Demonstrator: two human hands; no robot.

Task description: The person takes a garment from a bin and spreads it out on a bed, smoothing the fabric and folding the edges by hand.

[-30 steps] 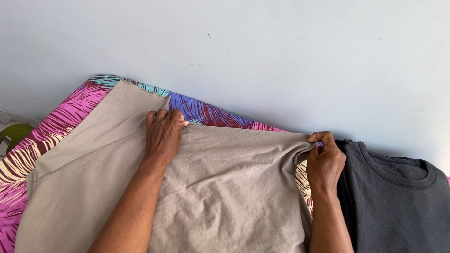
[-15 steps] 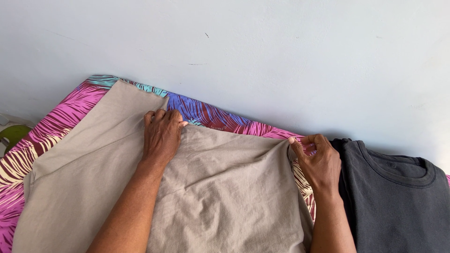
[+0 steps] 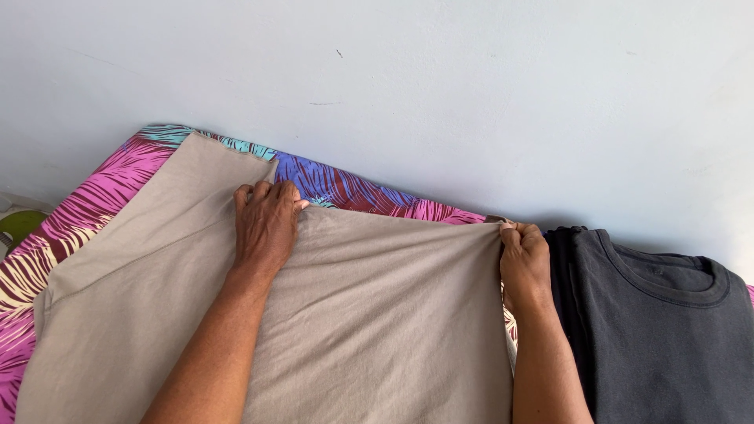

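Note:
A beige garment (image 3: 377,314) lies spread over a bed covered by a pink, purple and teal leaf-print sheet (image 3: 86,212). My left hand (image 3: 265,224) rests knuckles up on the garment's upper edge, fingers curled over the cloth near a fold. My right hand (image 3: 525,263) pinches the garment's far right corner and holds that edge taut between the two hands. Both forearms reach up from the bottom of the view.
A dark grey T-shirt (image 3: 667,338) lies flat to the right, its collar toward the wall, touching my right wrist. A pale blue wall (image 3: 440,94) runs along the bed's far side. A yellow-green object (image 3: 20,224) shows at the left edge.
My right hand shifted slightly left and up along the garment's corner, pulling the top edge straighter. My left hand stayed in place on the fold.

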